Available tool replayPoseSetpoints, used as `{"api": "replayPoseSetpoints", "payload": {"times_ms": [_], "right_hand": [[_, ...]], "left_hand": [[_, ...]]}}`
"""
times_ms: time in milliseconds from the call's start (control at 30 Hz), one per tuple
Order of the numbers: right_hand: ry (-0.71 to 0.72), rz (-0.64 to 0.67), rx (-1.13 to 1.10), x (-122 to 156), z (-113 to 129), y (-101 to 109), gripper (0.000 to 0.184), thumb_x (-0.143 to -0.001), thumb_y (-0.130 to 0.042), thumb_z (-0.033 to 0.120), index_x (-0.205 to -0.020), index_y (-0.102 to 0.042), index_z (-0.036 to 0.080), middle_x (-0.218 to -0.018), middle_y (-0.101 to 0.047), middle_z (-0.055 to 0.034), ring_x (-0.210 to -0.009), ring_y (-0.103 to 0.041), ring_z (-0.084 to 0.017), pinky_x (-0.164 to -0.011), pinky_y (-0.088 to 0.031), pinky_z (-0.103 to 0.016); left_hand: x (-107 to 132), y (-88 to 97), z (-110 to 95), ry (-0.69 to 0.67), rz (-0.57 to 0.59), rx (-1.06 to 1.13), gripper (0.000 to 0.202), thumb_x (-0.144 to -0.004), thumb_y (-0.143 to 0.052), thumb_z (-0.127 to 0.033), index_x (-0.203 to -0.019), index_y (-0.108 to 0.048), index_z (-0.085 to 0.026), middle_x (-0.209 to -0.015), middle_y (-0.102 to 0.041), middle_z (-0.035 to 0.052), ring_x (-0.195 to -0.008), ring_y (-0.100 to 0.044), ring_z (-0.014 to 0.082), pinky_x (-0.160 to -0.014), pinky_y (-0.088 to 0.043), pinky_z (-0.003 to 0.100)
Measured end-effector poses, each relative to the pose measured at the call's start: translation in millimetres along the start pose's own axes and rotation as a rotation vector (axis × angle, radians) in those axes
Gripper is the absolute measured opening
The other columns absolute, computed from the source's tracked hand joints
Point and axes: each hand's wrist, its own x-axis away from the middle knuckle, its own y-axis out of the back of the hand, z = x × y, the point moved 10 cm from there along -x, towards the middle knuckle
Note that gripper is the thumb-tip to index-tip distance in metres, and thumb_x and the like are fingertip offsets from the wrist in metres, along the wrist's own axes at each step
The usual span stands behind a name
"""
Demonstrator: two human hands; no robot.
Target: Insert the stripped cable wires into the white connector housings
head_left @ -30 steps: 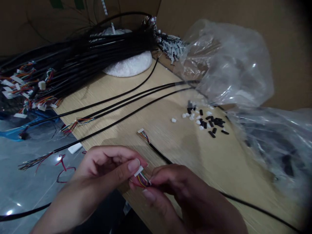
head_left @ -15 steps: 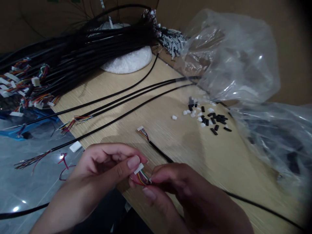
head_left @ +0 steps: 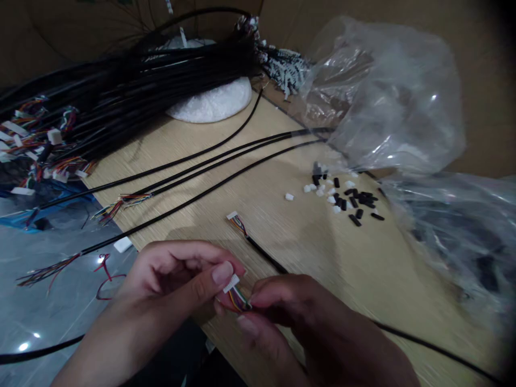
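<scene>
One white plastic connector (head_left: 231, 283) with coloured wires (head_left: 239, 300), held up over a wood-grain table (head_left: 322, 258).
The left hand (head_left: 169, 279), curled nearly shut, has the connector against its thumb; the right hand (head_left: 318, 322), almost closed, pinches the wires in its fingertips. A black cable (head_left: 266, 255) lies just beyond.

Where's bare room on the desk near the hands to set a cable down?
Widest bare patch: the wood tabletop, between the black cable and the small black and white pieces, bordered right by the plastic bag. Crowded: far left, around the black cable bundle.
</scene>
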Motion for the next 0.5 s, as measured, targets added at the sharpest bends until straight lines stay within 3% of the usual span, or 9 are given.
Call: {"api": "replayPoseSetpoints", "payload": {"times_ms": [400, 500], "right_hand": [[-0.028, 0.043, -0.003, 1.7, -5.4, -1.8, 0.012, -0.079, -0.077, 0.021, -0.08, -0.072, 0.032, -0.078, -0.077, 0.0095, -0.069, -0.07, -0.009, -0.069, -0.056, -0.014], [0.015, 0.021, 0.015, 1.9, 0.5, -1.9, 0.017, -0.078, -0.077, 0.016, -0.078, -0.072, 0.032, -0.075, -0.077, 0.0102, -0.065, -0.069, -0.008, -0.067, -0.056, -0.014]], "left_hand": [[3.5, 12.8, -0.1, -0.07, -0.092, -0.069, 0.012, -0.076, -0.083, -0.038, -0.083, -0.08, -0.029, -0.062, -0.071, -0.0016, -0.055, -0.066, 0.008, -0.052, -0.054, 0.01], [1.6, 11.4, -3.2, -0.08, -0.087, -0.033, 0.011, -0.075, -0.083, -0.036, -0.082, -0.08, -0.027, -0.063, -0.073, -0.0002, -0.053, -0.066, 0.0088, -0.051, -0.055, 0.01]]}}
